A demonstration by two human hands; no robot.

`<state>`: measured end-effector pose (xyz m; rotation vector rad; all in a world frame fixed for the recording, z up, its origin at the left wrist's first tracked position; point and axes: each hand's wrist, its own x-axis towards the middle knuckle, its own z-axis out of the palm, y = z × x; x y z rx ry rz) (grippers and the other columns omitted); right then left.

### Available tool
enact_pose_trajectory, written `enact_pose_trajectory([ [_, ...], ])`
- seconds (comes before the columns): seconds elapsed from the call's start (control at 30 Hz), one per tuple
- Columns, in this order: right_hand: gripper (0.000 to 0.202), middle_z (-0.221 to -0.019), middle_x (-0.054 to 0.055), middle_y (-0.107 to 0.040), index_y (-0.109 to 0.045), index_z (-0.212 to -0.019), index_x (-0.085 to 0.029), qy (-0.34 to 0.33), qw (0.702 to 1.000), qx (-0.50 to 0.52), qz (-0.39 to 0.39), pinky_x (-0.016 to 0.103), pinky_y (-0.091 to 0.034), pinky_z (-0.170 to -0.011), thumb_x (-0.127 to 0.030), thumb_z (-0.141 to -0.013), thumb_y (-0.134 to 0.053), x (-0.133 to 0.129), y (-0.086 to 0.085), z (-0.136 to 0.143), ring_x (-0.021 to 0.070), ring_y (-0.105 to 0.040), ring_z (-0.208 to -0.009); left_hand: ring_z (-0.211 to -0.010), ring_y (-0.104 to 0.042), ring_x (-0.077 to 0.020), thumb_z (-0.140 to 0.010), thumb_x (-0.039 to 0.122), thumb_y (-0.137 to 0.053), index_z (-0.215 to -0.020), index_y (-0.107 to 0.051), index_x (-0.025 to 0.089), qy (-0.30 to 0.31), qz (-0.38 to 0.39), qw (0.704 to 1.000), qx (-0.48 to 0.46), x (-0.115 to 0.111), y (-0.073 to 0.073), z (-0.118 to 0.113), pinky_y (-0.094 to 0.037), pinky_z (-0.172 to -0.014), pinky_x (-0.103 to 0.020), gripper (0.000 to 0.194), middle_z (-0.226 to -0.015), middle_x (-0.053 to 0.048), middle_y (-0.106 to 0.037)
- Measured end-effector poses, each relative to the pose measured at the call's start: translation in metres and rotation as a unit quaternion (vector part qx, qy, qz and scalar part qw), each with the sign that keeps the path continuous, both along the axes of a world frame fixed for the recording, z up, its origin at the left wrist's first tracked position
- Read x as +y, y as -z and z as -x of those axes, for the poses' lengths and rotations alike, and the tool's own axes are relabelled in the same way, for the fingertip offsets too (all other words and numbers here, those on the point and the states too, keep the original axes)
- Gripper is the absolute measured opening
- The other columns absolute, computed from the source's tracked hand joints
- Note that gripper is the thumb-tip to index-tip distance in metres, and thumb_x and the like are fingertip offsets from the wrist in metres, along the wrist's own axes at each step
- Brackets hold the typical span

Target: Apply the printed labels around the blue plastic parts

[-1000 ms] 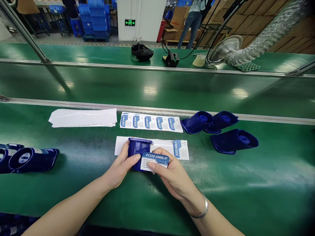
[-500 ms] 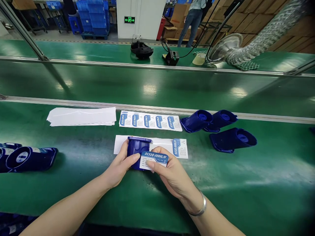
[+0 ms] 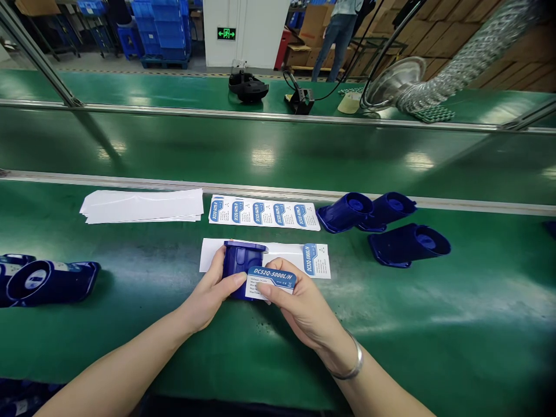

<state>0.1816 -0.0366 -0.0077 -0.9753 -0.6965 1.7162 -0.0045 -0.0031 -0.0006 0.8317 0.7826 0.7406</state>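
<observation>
My left hand (image 3: pixel 215 292) grips a dark blue plastic housing (image 3: pixel 238 260) by its left side, with the thumb across its front. Between the thumb and fingers of my right hand (image 3: pixel 295 295) is a blue and white label (image 3: pixel 270 282) reading DC52Q-5000L/H, held over the front of the housing. The label's left edge lies by my left thumb; whether it sticks to the housing I cannot tell. Behind both hands lies a label sheet (image 3: pixel 321 269) with one label showing at its right end. A fuller label sheet (image 3: pixel 264 212) lies farther back.
White sheets (image 3: pixel 143 207) lie at the back left. Three blue housings (image 3: pixel 408 244) rest at the right, and labelled housings (image 3: pixel 56 282) at the left edge. A metal rail (image 3: pixel 260 117) crosses behind. Beyond it are a black device (image 3: pixel 248 88), a flexible duct (image 3: pixel 460 69) and a standing person (image 3: pixel 336 40).
The whole view has shifted very slightly. Both hands, the housing and the label hold nearly the same positions relative to each other.
</observation>
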Motion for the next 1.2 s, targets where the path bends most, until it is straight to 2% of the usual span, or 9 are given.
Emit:
enact_pose_trajectory([
  [0.27, 0.039, -0.074, -0.003, -0.053, -0.058, -0.083, -0.017, -0.001, 1.000, 0.004, 0.004, 0.019, -0.037, -0.067, -0.033, -0.076, -0.093, 0.0003, -0.0004, 0.0001, 0.0102, -0.044, -0.068, -0.139, -0.045, -0.0363, -0.092, 0.042, -0.067, -0.151, -0.037, 0.029, 0.002, 0.005, 1.000, -0.003, 0.0003, -0.0024, -0.0009, -0.041, -0.110, -0.046, 0.067, -0.154, -0.009, -0.047],
  [0.4, 0.039, -0.074, -0.003, -0.053, -0.058, -0.083, -0.018, 0.002, 1.000, -0.001, 0.003, 0.020, -0.037, -0.067, -0.034, -0.076, -0.093, 0.0001, -0.0006, -0.0002, 0.0109, -0.043, -0.068, -0.139, -0.045, -0.0347, -0.091, 0.036, -0.070, -0.149, -0.039, 0.029, 0.006, -0.014, 1.000, -0.008, 0.0006, -0.0008, 0.0007, -0.040, -0.112, -0.046, 0.065, -0.151, -0.009, -0.050],
  [0.53, 0.038, -0.074, -0.003, -0.054, -0.059, -0.083, -0.019, 0.005, 1.000, -0.005, 0.000, 0.022, -0.037, -0.067, -0.036, -0.076, -0.092, -0.0005, -0.0013, -0.0006, 0.0119, -0.044, -0.068, -0.131, -0.053, -0.0329, -0.083, 0.027, -0.079, -0.148, -0.039, 0.032, 0.023, -0.028, 0.999, 0.002, 0.0006, 0.0003, 0.0026, -0.043, -0.109, -0.046, 0.076, -0.143, -0.008, -0.056],
  [0.73, 0.039, -0.077, -0.002, -0.055, -0.059, -0.083, -0.019, 0.006, 1.000, -0.004, 0.007, 0.023, -0.039, -0.069, -0.037, -0.075, -0.093, 0.0001, -0.0009, -0.0002, 0.0132, -0.046, -0.071, -0.131, -0.053, -0.0338, -0.080, 0.026, -0.082, -0.151, -0.034, 0.031, 0.007, -0.019, 1.000, 0.015, 0.0000, -0.0017, 0.0016, -0.044, -0.108, -0.046, 0.085, -0.142, -0.010, -0.056],
  [1.2, 0.036, -0.082, -0.001, -0.059, -0.060, -0.088, -0.020, -0.003, 1.000, 0.008, 0.002, 0.025, -0.041, -0.074, -0.036, -0.078, -0.091, -0.0001, -0.0032, -0.0003, 0.0149, -0.050, -0.077, -0.131, -0.054, -0.0322, -0.083, 0.027, -0.079, -0.148, -0.036, 0.031, 0.022, -0.031, 0.999, 0.016, 0.0007, -0.0046, 0.0011, -0.044, -0.108, -0.044, 0.078, -0.145, -0.009, -0.055],
])
